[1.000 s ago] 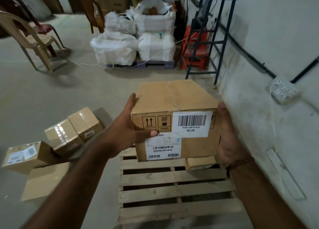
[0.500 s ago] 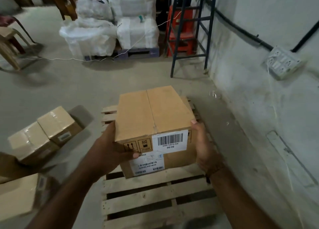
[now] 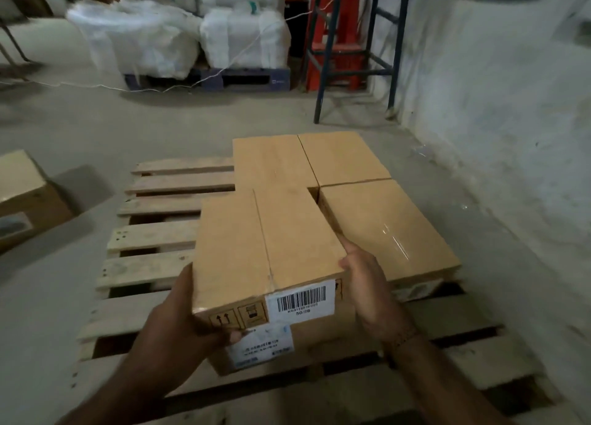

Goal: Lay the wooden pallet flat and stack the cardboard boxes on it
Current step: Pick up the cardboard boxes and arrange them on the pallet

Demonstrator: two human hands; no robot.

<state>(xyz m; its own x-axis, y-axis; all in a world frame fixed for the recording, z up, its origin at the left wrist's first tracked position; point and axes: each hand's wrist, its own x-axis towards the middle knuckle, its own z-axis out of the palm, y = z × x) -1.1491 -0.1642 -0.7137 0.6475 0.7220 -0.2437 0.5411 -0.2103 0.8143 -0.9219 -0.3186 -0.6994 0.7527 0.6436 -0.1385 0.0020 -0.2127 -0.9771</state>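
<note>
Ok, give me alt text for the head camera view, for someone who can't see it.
Both hands, left hand and right hand, grip a labelled cardboard box over a wooden pallet lying flat on a concrete floor. Other boxes already sit on the pallet beside it, by a white wall.

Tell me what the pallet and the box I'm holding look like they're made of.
The pallet looks like rough unfinished wood: pale slats, visible grain. The held box seems to be matte brown cardboard, with a taped seam and paper labels.
</note>
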